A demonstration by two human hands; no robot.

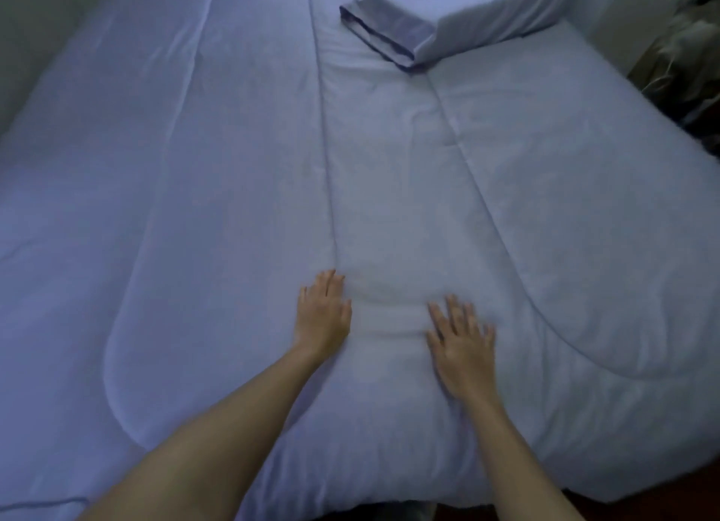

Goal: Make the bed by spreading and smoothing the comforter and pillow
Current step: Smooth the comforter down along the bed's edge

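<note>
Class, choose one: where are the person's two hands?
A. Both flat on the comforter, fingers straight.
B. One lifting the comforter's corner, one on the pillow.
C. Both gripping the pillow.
A: the left hand and right hand both lie palm-down on the comforter, well away from the pillow.

At the top right I see a white boxy block, perhaps a bedside cabinet; the picture is too dim and soft for me to be sure. Just to its right lies a crumpled, pale, glossy heap among dark shapes. A plain greyish wall fills my upper left corner, and dark floor shows at the lower right.
</note>
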